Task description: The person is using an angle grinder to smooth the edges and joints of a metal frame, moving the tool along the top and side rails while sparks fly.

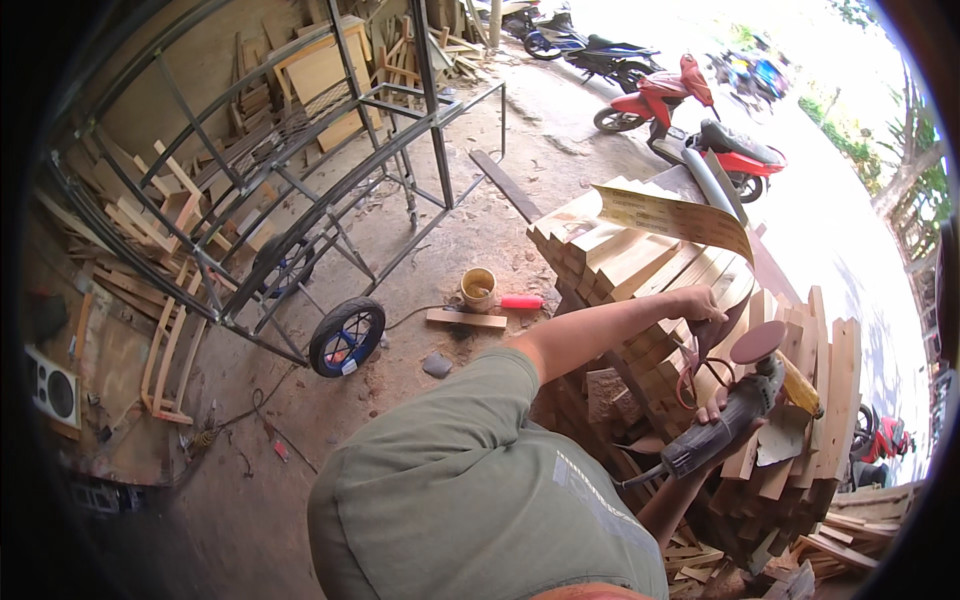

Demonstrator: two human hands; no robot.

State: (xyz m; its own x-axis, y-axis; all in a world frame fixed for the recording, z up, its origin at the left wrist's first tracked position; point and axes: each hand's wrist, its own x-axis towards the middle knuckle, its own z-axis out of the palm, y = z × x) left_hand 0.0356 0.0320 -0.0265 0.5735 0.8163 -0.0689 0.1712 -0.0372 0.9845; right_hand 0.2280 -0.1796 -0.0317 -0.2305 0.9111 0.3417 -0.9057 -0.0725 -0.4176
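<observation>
Grips a dark corded power tool (pixel 712 430) in the right hand (pixel 738 440), right of centre in the lower half of the frame, with fingers wrapped around the long body. Carries a round reddish pad (pixel 757 342) at the tool's upper end and trails a cord (pixel 642 477) from the lower-left end.

Reaches across with the left hand (pixel 697 303), fingers curled in, pinching a brown piece (pixel 722 328) just below the printed sheet (pixel 680 215) arching over the stacked wood strips (pixel 640 262). Cannot tell whether joined to that sheet or separate.

Looks rather heavy, hard and rigid in the tool's case, probably weighted toward the head. Best taken around the body, behind the head and well clear of the pad, with the cord led off to one side. Likely smooth enough there to call for a firm, full wrap.

Expect the opposite from the sheet: light, thin, springy, apt to roll back into its curl, perhaps gritty on one face. Best held by an edge, flat between thumb and fingers, without creasing.

Shows, near the centre of the frame, a bucket (pixel 478 287) beside a red cylinder (pixel 521 302) on the floor (pixel 410 335), well apart from both hands.
</observation>
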